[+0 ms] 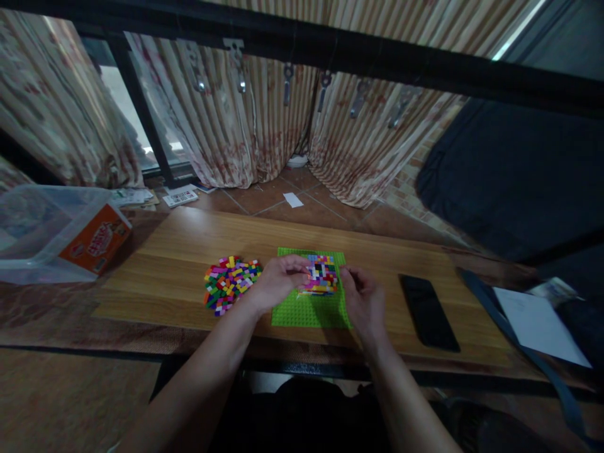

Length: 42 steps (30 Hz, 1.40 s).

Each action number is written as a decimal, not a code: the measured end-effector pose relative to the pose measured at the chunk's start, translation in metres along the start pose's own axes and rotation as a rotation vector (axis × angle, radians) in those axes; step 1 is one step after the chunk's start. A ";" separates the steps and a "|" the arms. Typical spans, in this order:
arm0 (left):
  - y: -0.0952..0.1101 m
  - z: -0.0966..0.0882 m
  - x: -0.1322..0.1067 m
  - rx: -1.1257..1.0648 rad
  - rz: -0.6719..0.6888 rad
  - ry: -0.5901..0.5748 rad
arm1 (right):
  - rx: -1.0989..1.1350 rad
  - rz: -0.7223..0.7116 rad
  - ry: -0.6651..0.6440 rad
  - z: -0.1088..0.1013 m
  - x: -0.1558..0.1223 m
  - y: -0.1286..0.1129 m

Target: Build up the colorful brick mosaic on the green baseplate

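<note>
A green studded baseplate point(302, 309) lies on a wooden board point(179, 251). A patch of small multicoloured bricks point(321, 272) is built on its far half. My left hand point(278, 280) rests on the plate's left side, fingers curled with the tips pinched at the left edge of the built patch. My right hand point(362, 299) sits at the plate's right edge, fingers curled inward close to the patch. What either pinch holds is too small to make out. A loose pile of coloured bricks point(230, 282) lies just left of my left hand.
A black phone point(428, 311) lies flat right of the baseplate. A clear plastic bin point(42, 226) with an orange box point(97, 240) stands at the far left. White paper point(538, 324) and a dark strap point(500, 314) are at the right. Curtains hang behind.
</note>
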<state>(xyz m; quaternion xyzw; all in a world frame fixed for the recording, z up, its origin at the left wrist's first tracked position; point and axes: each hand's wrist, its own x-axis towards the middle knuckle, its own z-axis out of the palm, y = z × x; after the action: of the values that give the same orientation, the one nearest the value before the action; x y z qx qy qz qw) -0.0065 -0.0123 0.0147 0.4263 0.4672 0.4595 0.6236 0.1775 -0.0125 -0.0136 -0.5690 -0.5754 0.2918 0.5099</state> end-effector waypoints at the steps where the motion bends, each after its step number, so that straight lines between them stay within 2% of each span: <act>1: -0.001 0.000 0.000 -0.006 0.003 -0.012 | 0.024 -0.047 -0.030 0.001 -0.002 -0.004; 5: -0.001 0.003 -0.001 -0.055 -0.013 -0.071 | 0.037 -0.200 -0.215 0.006 -0.010 -0.017; 9: 0.002 0.005 -0.004 -0.127 -0.031 -0.114 | 0.062 -0.225 -0.320 0.006 -0.013 -0.024; 20: 0.005 0.007 -0.007 -0.179 -0.037 -0.145 | 0.372 -0.069 -0.302 0.006 -0.012 -0.028; 26: 0.001 0.013 -0.006 -0.131 -0.020 -0.145 | 0.413 0.030 -0.362 0.003 -0.013 -0.035; 28: 0.000 0.014 -0.006 -0.103 -0.013 -0.149 | 0.386 0.061 -0.361 -0.001 -0.011 -0.035; 31: -0.001 0.010 -0.004 -0.075 -0.016 -0.121 | 0.268 0.102 -0.280 -0.011 -0.004 -0.027; 34: -0.001 0.003 0.000 -0.059 -0.042 -0.025 | -0.040 0.091 -0.183 -0.022 0.001 -0.016; 37: 0.000 -0.003 0.002 -0.033 -0.039 0.054 | -0.287 0.047 -0.190 -0.028 0.003 -0.010; 42: 0.003 -0.004 0.001 0.002 -0.030 0.057 | -0.363 -0.025 -0.230 -0.022 0.002 -0.007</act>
<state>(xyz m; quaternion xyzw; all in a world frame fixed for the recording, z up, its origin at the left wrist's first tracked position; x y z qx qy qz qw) -0.0111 -0.0106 0.0166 0.4068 0.4916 0.4615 0.6163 0.1960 -0.0176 -0.0002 -0.6073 -0.6800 0.2401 0.3334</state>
